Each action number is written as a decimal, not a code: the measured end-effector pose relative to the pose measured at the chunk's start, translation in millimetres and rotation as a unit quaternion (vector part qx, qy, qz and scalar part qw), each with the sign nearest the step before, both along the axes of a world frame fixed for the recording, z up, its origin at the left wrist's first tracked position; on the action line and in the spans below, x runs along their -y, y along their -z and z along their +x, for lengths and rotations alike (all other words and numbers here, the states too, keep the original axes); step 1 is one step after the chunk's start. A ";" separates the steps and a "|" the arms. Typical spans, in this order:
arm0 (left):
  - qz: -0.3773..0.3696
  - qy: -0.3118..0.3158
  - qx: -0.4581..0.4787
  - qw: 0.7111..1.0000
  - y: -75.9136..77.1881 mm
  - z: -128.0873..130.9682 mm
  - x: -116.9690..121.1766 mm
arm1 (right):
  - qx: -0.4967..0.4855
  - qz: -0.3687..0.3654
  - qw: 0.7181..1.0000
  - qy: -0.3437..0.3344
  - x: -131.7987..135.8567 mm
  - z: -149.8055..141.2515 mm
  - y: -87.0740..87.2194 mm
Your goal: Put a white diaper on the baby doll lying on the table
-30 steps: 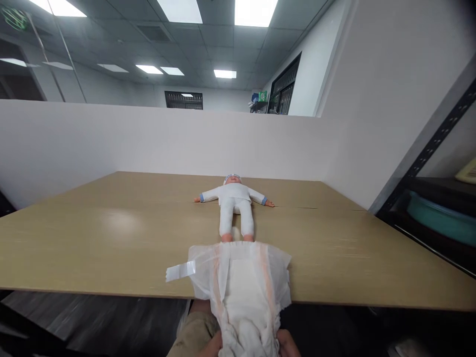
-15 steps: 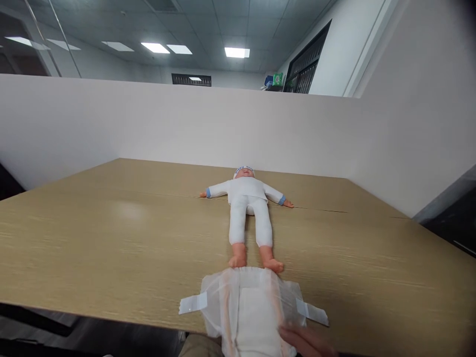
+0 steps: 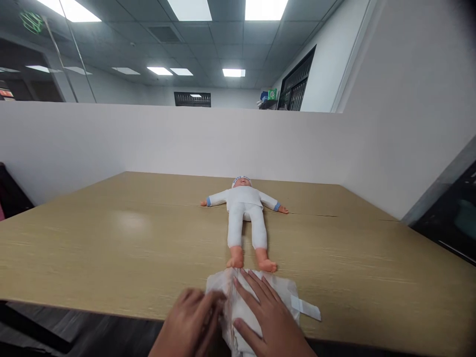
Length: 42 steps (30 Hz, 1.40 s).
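Note:
An unfolded white diaper (image 3: 243,317) lies at the table's near edge, its far end close to the doll's feet. My right hand (image 3: 266,310) rests flat on the diaper's middle, fingers spread. On its left side, my left hand (image 3: 197,317) has its fingers curled and pinched at the diaper's edge; it covers the left tape tab. The right tape tab (image 3: 308,308) sticks out to the side. Beyond the diaper a baby doll (image 3: 244,210) in white clothes and a cap lies on its back, arms out and legs toward me.
The wooden table (image 3: 111,258) reaches back to a low white partition (image 3: 186,141). A white wall stands to the right, with a dark glossy panel (image 3: 453,213) beside the table. Below the near left edge is a dark table leg (image 3: 33,327).
Both hands have come onto the diaper: the right one now lies flat on its middle, the left grips its left edge. The view has tilted up. The doll has not visibly moved.

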State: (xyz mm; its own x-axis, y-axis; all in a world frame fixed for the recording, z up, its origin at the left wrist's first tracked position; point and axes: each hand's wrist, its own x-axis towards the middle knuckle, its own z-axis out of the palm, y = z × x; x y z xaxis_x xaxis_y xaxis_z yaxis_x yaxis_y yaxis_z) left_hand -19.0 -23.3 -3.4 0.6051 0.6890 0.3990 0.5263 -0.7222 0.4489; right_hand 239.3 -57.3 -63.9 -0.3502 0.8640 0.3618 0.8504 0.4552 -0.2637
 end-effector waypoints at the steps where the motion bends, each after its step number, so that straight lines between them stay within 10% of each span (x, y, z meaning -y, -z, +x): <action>1: 0.050 -0.013 -0.019 0.999 -11.3 4.6 -18.4 | -0.001 -0.004 1.000 0.001 0.6 -0.2 -2.4; 5: 0.155 -0.011 -0.144 0.977 -45.3 33.8 -95.9 | 0.003 -0.007 1.000 0.000 1.9 -0.9 -9.4; 9: 0.183 0.094 -0.284 0.936 -41.4 72.7 -146.6 | 0.018 0.001 1.000 -0.003 0.1 -0.2 -6.8; 20: 0.214 0.342 -0.251 0.880 -31.9 124.8 -183.1 | 0.052 0.121 0.991 -0.008 -27.5 10.9 52.1; 28: 0.035 0.378 -0.068 0.923 -103.7 132.2 -201.6 | 0.067 0.034 0.995 -0.072 -56.2 32.8 9.0; 36: -0.067 0.262 0.073 0.960 -163.6 130.7 -227.9 | 0.019 -0.102 0.993 -0.052 -153.7 50.6 -21.6; 42: -0.079 0.262 0.116 0.955 -170.6 127.2 -242.0 | -0.069 0.014 0.997 -0.027 -254.8 57.3 -37.5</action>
